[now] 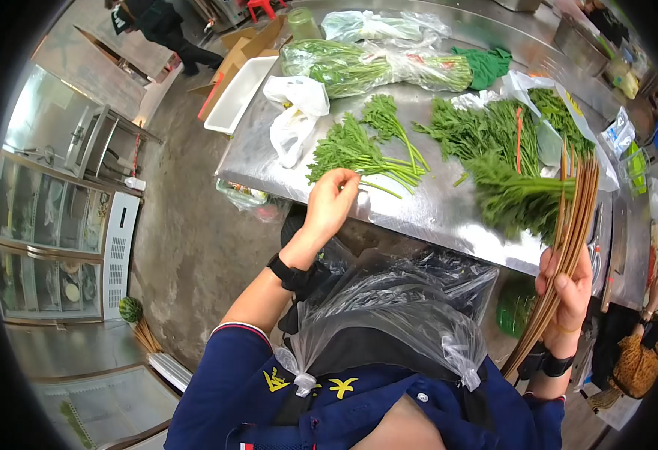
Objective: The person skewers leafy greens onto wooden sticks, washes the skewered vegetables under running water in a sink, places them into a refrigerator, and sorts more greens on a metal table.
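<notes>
Lying on the steel worktop [404, 214], just past the fingertips of the left hand [332, 201], a small pile of leafy greens [351, 150] has its leaves to the left and its pale stems running to the right and slightly toward the person. The left hand is much the nearer one, at the near edge of the pile by the leafy end. Its grip is narrow, with the fingers curled and thumb and forefinger close together; a single stem runs rightward from beside the fingertips, but I cannot tell whether it is pinched.

The right hand [569, 289] is well apart from the pile, to its right and closer to the person. Its grip is closed around a bundle of thin brown sticks [578, 202], whose long axis slants up and away from the body, crosswise to the pile's stems. A blurred bunch of greens [513, 187], to the right of the pile, has its stems reaching the sticks; whether it is held against them or only passes behind is unclear.

Just beyond the pile, to the right, lies a smaller bunch of greens [387, 120]. Farther right is a larger heap of greens [456, 124] with a red strip [519, 140] across it. A white plastic bag [293, 135] sits left of the pile, and plastic-wrapped greens [344, 71] lie behind it.
</notes>
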A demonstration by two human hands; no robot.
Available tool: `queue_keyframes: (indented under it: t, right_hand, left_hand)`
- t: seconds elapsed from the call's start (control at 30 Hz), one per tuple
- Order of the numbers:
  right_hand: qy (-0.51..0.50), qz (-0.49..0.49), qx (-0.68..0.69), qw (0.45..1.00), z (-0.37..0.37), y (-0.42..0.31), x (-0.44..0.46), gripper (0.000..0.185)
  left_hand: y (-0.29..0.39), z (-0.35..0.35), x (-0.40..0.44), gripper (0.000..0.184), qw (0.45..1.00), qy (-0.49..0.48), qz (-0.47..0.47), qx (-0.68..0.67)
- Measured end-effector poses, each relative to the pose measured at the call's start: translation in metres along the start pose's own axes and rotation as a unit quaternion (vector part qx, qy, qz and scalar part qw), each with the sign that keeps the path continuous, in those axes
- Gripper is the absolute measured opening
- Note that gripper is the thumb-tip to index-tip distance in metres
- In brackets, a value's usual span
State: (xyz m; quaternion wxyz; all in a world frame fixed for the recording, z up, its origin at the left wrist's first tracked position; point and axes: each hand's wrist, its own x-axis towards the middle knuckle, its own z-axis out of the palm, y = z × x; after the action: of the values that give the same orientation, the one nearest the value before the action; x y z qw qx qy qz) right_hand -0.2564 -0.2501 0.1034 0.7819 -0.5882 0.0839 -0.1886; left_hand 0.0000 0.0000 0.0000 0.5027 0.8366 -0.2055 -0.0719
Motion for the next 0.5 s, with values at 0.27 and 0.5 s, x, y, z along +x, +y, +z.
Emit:
queue_keyframes:
  t: [0.27, 0.5]
  right_hand:
    - [-0.046, 0.208, -0.047, 0.976, 0.016, 0.036, 0.007, 0.04]
    - [-0.013, 0.177, 0.042, 0.983, 0.016, 0.052, 0.001, 0.04]
  left_hand:
    - [0.019, 0.034, -0.015, 0.017, 0.985, -0.171, -0.013, -0.007]
    - [0.014, 0.026, -0.006, 0.009, 0.976, -0.042, 0.12, 0.175]
